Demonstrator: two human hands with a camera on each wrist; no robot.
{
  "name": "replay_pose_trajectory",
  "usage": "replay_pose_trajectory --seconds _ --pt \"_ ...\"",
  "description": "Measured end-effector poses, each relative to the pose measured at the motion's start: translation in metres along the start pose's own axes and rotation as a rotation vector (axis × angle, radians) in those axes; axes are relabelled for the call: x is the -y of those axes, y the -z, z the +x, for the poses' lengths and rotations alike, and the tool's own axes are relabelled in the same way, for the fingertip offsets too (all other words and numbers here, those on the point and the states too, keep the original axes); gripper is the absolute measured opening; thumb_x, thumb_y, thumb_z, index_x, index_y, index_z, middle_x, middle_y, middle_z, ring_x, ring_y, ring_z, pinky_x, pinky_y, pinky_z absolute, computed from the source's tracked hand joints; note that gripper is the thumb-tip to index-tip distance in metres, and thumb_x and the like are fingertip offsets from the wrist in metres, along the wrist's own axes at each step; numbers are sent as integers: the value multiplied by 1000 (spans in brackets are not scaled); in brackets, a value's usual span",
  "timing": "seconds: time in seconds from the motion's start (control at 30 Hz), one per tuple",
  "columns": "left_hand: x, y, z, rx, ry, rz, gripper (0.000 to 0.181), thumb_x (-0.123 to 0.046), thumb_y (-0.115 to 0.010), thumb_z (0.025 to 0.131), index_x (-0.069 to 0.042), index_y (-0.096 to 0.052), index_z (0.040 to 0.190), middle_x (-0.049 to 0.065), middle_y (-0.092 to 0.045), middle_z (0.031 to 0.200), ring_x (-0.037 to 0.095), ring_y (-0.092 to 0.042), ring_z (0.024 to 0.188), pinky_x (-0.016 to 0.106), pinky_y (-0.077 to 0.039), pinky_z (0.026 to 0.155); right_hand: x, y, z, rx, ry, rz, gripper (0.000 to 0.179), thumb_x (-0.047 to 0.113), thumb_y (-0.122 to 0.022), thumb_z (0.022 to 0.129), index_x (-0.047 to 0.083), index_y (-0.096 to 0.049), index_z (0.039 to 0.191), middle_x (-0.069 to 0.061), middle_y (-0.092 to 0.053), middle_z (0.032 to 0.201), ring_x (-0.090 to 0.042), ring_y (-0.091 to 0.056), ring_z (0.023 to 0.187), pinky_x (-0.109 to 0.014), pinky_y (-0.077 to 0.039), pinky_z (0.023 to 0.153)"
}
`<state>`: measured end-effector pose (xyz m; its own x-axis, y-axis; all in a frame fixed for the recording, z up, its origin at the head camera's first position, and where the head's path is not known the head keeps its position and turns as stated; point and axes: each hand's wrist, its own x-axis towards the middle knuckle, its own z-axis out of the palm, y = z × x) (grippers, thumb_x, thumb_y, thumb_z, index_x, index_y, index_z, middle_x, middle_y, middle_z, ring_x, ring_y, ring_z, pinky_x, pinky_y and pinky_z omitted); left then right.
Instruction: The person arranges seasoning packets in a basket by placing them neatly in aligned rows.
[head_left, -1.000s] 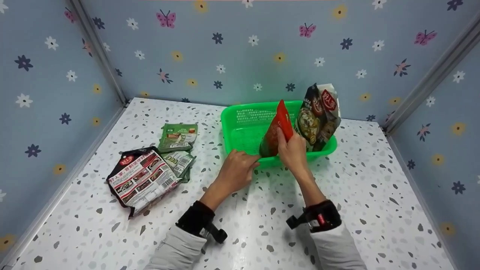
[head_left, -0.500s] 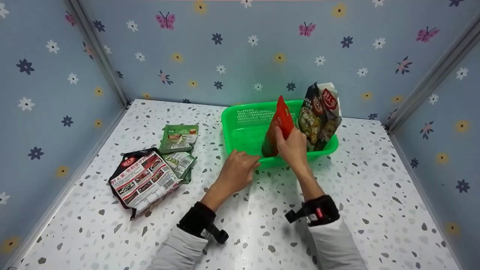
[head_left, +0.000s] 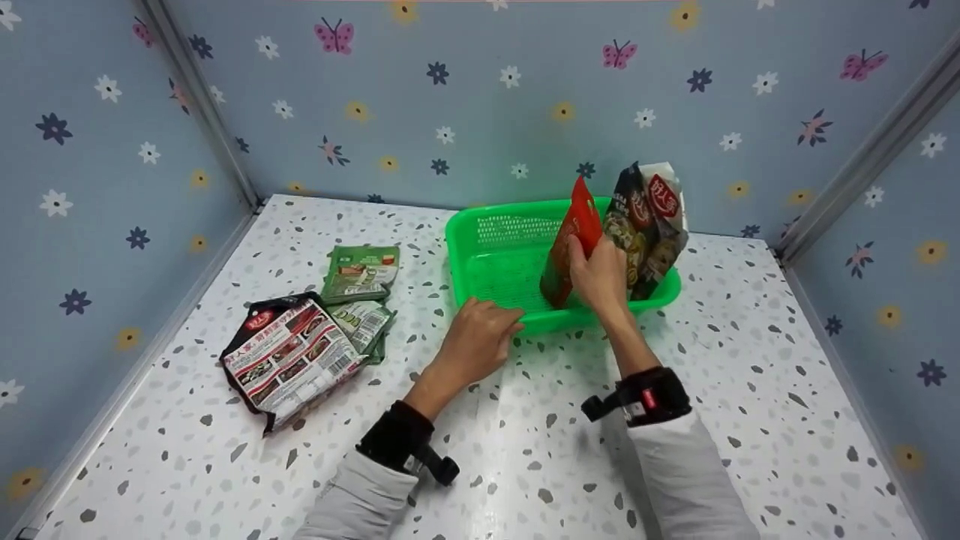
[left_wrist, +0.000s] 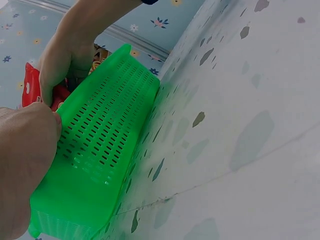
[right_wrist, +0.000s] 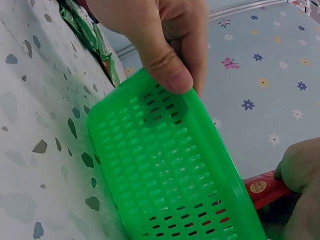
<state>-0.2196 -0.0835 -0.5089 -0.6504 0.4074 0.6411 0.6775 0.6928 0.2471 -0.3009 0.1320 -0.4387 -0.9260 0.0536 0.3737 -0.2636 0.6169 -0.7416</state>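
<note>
My right hand (head_left: 602,279) grips a red food packet (head_left: 571,232), standing upright in the green plastic basket (head_left: 499,279). Close beside it, at the basket's right end, lean dark printed food packets (head_left: 664,217). With my left hand (head_left: 474,339) I hold the basket's front rim. In the right wrist view the left thumb (right_wrist: 172,75) lies over the rim on the outside, and the other fingers reach inside. The left wrist view has the slotted basket wall (left_wrist: 102,125) between the hands and the table. The red packet's lower part is hidden by the front rim and right hand.
On the table's left lie a black-edged white packet (head_left: 292,360), a green packet (head_left: 364,271) and a paler green packet (head_left: 364,324), overlapping. A flowered back wall (head_left: 480,112) stands close behind the basket. Side walls bound the speckled table (head_left: 525,465).
My right hand has moved the red packet rightward within the basket, nearer the dark packets. My left hand stays on the rim.
</note>
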Motion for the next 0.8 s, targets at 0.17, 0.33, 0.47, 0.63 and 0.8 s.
replay_pose_trajectory --seconds 0.17,0.33,0.47,0.63,0.8 --pt "0 1 0 -7 -6 6 15 -17 -76 107 -7 -85 113 8 -88 95 27 -76 81 39 -47 73 -6 3 10 25 -19 14 38 30 -60 118 -7 -71 120 -24 -74 93 -20 -61 64 -26 -46 56" --pt "-1 1 1 -9 -10 8 15 -18 -77 106 -7 -85 113 7 -88 94 27 -76 80 36 -44 72 -8 4 17 37 -36 -1 41 32 -61 118 -7 -71 122 -25 -75 96 -21 -62 68 -26 -46 56" --pt "-2 2 1 10 5 2 18 -19 -76 107 -7 -85 116 7 -89 99 27 -77 84 39 -47 74 -25 0 30 53 -33 -1 44 35 -61 117 -6 -71 125 -22 -75 94 -21 -63 67 -28 -46 56" --pt "-2 3 1 14 15 -10 17 -17 -76 107 -7 -85 118 7 -89 101 27 -77 85 41 -49 76 -52 -7 49 77 -9 15 44 42 -59 117 -1 -71 121 -15 -71 86 -18 -60 60 -31 -45 52" --pt "-2 2 1 13 15 2 17 -17 -76 107 -7 -85 117 7 -89 99 27 -77 84 40 -48 74 -61 -9 57 89 8 33 44 40 -61 117 -1 -72 128 -19 -75 95 -25 -67 66 -33 -49 54"
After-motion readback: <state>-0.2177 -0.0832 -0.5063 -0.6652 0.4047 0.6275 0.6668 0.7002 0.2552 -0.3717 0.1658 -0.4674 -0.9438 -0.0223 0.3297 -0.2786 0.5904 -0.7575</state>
